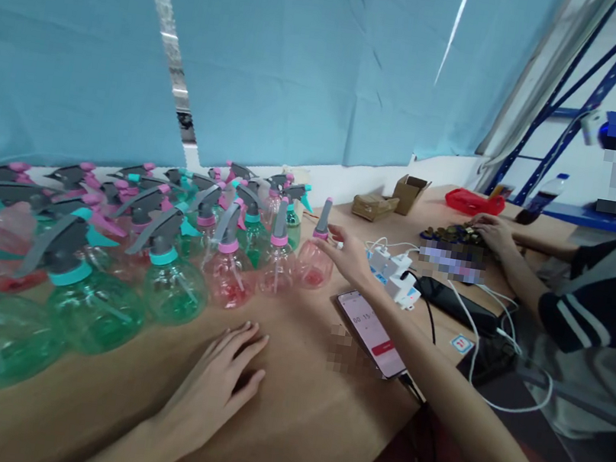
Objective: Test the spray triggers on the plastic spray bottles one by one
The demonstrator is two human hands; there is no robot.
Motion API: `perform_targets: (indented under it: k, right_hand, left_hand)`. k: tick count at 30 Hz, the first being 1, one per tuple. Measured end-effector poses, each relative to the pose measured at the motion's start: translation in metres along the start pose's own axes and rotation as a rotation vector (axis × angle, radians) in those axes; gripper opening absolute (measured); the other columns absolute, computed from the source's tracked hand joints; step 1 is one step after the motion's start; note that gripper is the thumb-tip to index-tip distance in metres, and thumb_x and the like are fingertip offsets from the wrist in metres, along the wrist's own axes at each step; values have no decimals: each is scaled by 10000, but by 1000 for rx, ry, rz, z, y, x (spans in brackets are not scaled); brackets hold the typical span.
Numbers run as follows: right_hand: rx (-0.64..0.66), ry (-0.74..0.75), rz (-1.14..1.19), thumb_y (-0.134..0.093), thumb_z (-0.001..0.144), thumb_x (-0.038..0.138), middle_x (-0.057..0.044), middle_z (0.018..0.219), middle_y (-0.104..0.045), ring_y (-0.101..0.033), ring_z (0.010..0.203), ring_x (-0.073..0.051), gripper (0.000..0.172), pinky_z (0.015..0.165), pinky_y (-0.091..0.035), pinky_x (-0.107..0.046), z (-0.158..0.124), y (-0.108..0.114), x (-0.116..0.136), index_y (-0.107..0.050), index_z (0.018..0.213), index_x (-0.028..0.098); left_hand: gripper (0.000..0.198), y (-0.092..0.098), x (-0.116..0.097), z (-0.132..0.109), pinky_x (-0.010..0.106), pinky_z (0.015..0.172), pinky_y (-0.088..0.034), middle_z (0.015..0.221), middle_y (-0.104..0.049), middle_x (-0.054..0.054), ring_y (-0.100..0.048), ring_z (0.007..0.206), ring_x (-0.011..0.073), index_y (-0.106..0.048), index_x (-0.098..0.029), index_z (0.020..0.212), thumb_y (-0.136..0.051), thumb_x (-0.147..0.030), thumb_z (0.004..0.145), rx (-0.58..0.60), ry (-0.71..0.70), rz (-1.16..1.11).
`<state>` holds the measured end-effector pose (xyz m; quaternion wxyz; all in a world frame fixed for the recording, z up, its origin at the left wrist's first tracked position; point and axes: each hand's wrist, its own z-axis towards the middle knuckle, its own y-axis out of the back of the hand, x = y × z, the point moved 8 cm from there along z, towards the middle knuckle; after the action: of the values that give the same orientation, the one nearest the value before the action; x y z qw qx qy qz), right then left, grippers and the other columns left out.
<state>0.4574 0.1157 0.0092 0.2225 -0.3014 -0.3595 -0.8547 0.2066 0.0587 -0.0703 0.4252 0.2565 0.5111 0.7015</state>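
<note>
At nine o'clock from my right fingers [335, 251], touching: upright pink-collared bottle [314, 267]. Can't tell if clamped. Left fingers [252, 349] farther, slightly apart.

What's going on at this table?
Someone's right hand is at the neck of a red-tinted spray bottle at the right end of a cluster of red and green ones; how firmly it grips, I can't tell. Their left hand is open and empty, on or just above the table. A phone lies by the right forearm. A co-worker's hand is at some small parts.
</note>
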Motion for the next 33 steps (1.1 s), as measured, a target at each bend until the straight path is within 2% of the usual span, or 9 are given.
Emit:
perform_targets:
  k: [5,11,15,19,23,25,28,30,33]
  right_hand:
    - [-5,6,9,-603,782,376,-110,966,-697,-645,895,-242,336,796,-472,-359,8,-9,3,-648,1019,141]
    - [-51,-15,-5,-617,764,358,-95,937,-701,-641,881,-243,288,790,-467,-372,-4,19,8,-658,968,158]
    - [-19,40,21,-643,743,377,-87,922,-698,-636,876,-235,287,789,-461,-369,-28,39,34,-659,930,160]
    - [80,98,88,-664,731,399,-75,930,-687,-625,864,-210,292,783,-454,-343,-62,34,73,-643,907,167]
    - [223,129,193,-674,713,440,-48,837,-670,-618,786,-183,321,723,-461,-315,-98,5,120,-604,866,167]
    - [304,145,242,-687,693,455,-33,803,-661,-614,743,-172,342,679,-461,-300,-113,-16,143,-590,856,170]
    - [372,187,268,-701,675,404,-16,802,-657,-609,730,-168,298,656,-455,-296,-132,-45,174,-575,827,180]
    - [435,241,293,-677,694,332,-14,850,-660,-613,761,-169,233,679,-455,-303,-143,-66,192,-570,842,187]
    - [501,295,314,-637,704,248,-18,880,-655,-612,788,-178,186,702,-456,-319,-158,-94,217,-557,861,191]
  left_hand:
    - [377,1,0,0,478,963,-442,1277,-546,120,-507,1179,268,-518,-165,1222,-443,-310,882,-10,2,-25]
    - [294,11,-7,0,439,947,-462,1199,-585,87,-546,1122,233,-548,-198,1149,-434,-267,887,-46,32,-170]
    - [242,22,-11,-2,415,924,-473,1129,-607,62,-573,1066,216,-561,-223,1087,-424,-259,891,-51,88,-304]
    - [231,40,-5,-8,435,942,-446,1137,-596,56,-557,1086,226,-532,-232,1084,-425,-309,895,-70,193,-421]
    - [402,63,10,-22,457,980,-414,1283,-517,81,-510,1166,243,-411,-242,1229,-487,-398,866,-83,322,-600]
    - [518,79,15,-30,454,1012,-388,1365,-438,89,-467,1218,240,-315,-256,1309,-506,-417,855,-105,337,-683]
    - [601,106,21,-45,469,1048,-341,1416,-372,88,-400,1273,258,-280,-263,1347,-547,-415,831,-138,315,-684]
    - [617,121,27,-58,463,1036,-354,1417,-371,78,-414,1260,261,-280,-277,1354,-562,-408,821,-156,332,-658]
    - [607,139,37,-79,452,988,-399,1333,-466,68,-503,1162,257,-321,-289,1331,-588,-414,801,-191,387,-607]
